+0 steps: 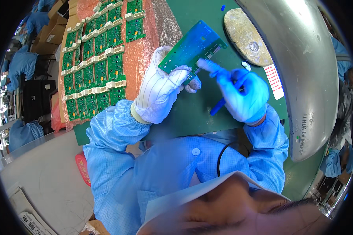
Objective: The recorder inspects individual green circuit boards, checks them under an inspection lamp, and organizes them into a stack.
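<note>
A green circuit board (194,49) is held up at a slant over the green mat by my left hand (161,86), in a white striped glove. The thumb lies over the board's lower edge and the fingertips show beneath it. In my right hand (243,94), gloved and lit blue, is a small brush (211,66) with a pale tip. That tip is at the board's right edge, beside a row of pins; whether it touches is unclear. A blue pen-like stick (218,106) also sticks out below the right hand's fingers.
Rows of green boards with white connectors (94,60) lie on pink bubble wrap (139,51) at left. A speckled oval stone slab (247,37), a sheet of red labels (273,80) and a large silver lamp housing (306,70) stand at right. People in blue work nearby.
</note>
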{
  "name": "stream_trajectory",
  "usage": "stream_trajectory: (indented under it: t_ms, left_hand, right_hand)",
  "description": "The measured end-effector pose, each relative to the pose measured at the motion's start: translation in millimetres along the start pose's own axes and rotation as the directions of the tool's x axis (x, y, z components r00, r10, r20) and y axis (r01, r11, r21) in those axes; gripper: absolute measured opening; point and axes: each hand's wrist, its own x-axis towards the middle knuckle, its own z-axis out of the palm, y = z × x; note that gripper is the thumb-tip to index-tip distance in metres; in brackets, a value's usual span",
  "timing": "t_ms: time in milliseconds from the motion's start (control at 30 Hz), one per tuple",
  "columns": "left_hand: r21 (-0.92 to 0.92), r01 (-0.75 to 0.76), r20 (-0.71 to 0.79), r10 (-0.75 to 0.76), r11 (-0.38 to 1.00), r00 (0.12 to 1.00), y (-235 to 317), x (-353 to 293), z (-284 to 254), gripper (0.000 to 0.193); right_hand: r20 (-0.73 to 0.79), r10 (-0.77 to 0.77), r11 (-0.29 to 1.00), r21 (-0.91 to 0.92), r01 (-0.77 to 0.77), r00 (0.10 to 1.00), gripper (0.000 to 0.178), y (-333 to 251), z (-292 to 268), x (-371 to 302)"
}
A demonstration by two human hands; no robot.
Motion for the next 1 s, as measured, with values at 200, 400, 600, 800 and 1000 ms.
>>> stream_trajectory:
  t_ms: [200, 400, 600, 800, 1000]
  left_hand:
    - [0.008, 0.034, 0.004, -0.034, 0.999, 0.999, -3.8, 0.7, -5.4, 0.049]
    - [-0.007, -0.012, 0.049, 0.013, 1.000, 0.999, -5.8, 2.3, -7.8, 0.047]
    - [0.011, -0.046, 0.006, 0.046, 0.999, 0.999, -2.1, 4.2, -1.7, 0.041]
    - [0.044, -0.045, -0.004, 0.046, 0.998, 0.999, -5.0, 4.3, -3.2, 0.042]
    - [0.050, -0.048, 0.035, 0.046, 0.998, 0.998, -2.9, 4.8, -4.7, 0.043]
  right_hand:
    - [-0.049, -0.022, 0.983, -0.184, 0.012, 0.999, 0.010, -3.9, -1.4, 7.5]
    - [0.014, 0.096, 0.973, -0.211, -0.091, 0.995, 0.006, -7.9, -1.8, -2.1]
    - [0.059, -0.242, 0.868, -0.433, 0.243, 0.969, 0.013, -5.8, -7.0, 7.2]
    - [0.080, -0.484, 0.651, -0.633, 0.420, 0.871, 0.022, 10.1, -3.9, 0.4]
    - [-0.028, -0.088, 0.973, -0.216, 0.080, 0.996, 0.005, -0.9, 3.1, -1.6]
